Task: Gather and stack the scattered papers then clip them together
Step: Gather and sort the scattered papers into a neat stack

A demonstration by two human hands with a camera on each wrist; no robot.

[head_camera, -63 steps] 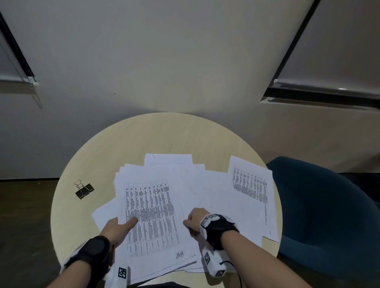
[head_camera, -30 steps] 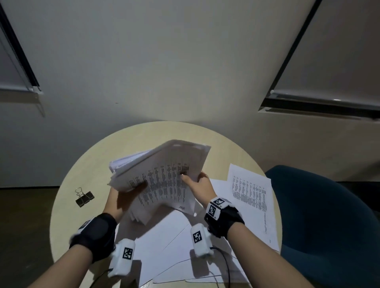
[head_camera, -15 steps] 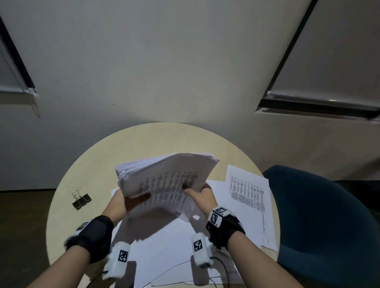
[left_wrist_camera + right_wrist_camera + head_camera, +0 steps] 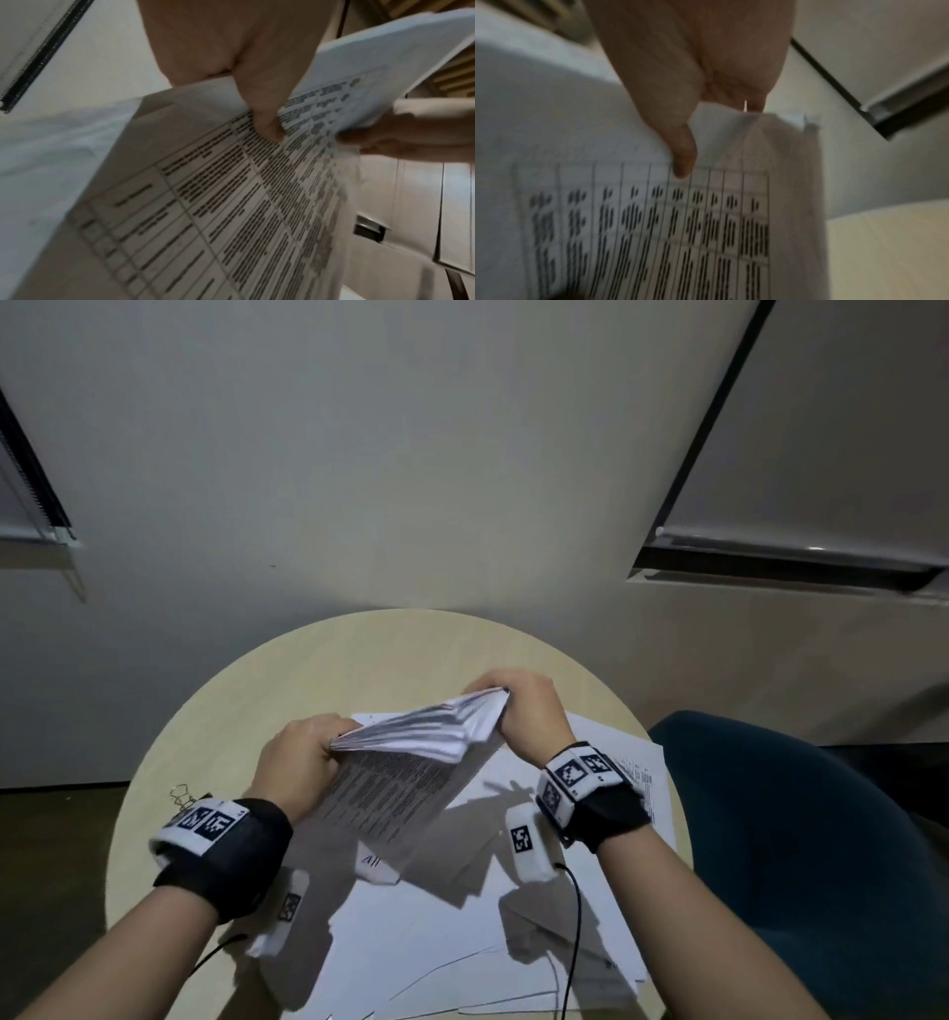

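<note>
A thick bundle of printed papers [image 4: 411, 762] stands tilted on edge above the round table [image 4: 359, 660], printed table face toward me. My left hand [image 4: 303, 762] grips its left top corner and my right hand [image 4: 524, 711] grips its right top corner. In the left wrist view the left thumb [image 4: 259, 105] presses on the bundle of papers [image 4: 231, 203]. The right thumb [image 4: 677, 146] pinches the papers [image 4: 654, 223] in the right wrist view. More loose sheets [image 4: 462, 942] lie flat under the bundle. A black binder clip [image 4: 182, 798] sits at the table's left, partly behind my left wrist.
One printed sheet [image 4: 637, 773] lies at the table's right edge, partly under my right wrist. A dark blue chair [image 4: 796, 839] stands just right of the table. A wall [image 4: 411, 454] lies behind the table.
Both hands lifted the bundle off the table and have turned it up on edge. My hands slid from its lower part to its top corners, farther from me.
</note>
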